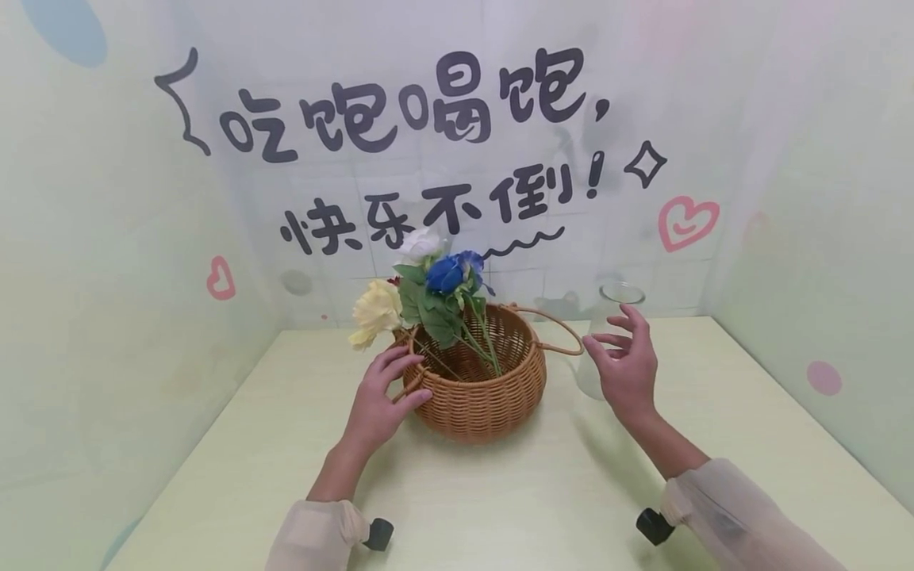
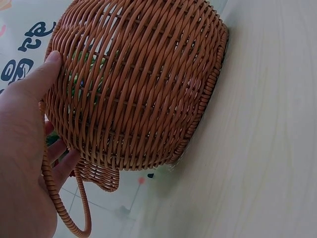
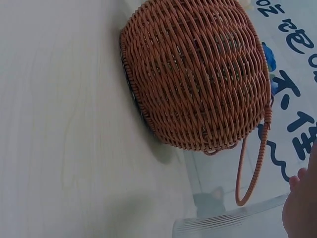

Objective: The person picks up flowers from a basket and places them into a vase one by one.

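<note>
A brown wicker basket (image 1: pixel 474 408) stands on the table with artificial flowers in it: a yellow bloom (image 1: pixel 377 311), a white bloom (image 1: pixel 420 244) and a blue bloom (image 1: pixel 446 274) among green leaves. My left hand (image 1: pixel 382 396) grips the basket's left side, thumb (image 2: pixel 42 77) against the wicker and fingers by the rim. The left loop handle (image 2: pixel 64 213) crosses near those fingers. To the right, a clear glass vase (image 1: pixel 591 379) stands upright, partly hidden by my right hand (image 1: pixel 631 369). That hand's fingers are loosely bent, with the thumb apart from them.
The basket's right loop handle (image 1: pixel 564 345) sticks out toward the vase. Pale table surface (image 1: pixel 493 507) extends in front of the basket. Behind stands a wall (image 1: pixel 343 293) with black lettering, and side walls flank the table.
</note>
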A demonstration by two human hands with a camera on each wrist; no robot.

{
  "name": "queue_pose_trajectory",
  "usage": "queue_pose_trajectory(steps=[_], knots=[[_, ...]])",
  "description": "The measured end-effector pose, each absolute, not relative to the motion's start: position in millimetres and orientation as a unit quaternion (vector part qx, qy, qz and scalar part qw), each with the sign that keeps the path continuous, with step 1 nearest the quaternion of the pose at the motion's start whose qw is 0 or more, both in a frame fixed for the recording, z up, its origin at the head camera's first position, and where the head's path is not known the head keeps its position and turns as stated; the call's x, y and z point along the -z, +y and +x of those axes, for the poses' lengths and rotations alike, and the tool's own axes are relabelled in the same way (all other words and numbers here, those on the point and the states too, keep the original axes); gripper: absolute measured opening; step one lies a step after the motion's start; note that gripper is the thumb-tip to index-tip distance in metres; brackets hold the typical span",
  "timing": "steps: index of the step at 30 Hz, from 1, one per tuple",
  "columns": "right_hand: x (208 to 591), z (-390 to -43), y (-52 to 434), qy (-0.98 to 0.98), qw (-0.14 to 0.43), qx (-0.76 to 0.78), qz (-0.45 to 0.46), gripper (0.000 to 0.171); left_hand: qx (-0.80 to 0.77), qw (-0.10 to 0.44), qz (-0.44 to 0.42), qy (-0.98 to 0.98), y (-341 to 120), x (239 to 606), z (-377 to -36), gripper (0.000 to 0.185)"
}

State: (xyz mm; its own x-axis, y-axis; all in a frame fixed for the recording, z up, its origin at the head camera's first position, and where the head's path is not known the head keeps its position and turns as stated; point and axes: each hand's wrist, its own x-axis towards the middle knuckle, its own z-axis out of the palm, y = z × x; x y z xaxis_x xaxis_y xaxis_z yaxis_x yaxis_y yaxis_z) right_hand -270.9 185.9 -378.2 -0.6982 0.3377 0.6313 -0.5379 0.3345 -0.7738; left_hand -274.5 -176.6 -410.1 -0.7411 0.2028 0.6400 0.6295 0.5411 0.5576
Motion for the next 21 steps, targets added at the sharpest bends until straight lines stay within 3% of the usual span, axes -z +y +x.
queue_pose_trajectory(steps=[10,21], knots=[[342.7,-257.0,147.7,-0.731,0.355,-0.570,0.121,0.065,0.410,0.253,-0.243,-0.842,-176.7,408.9,-272.9,0.048],[354.5,-296.7,128.2,-0.733,0.332,-0.578,0.135,0.068,0.415,0.251,-0.239,-0.841,-175.6,409.6,-273.5,0.048]])
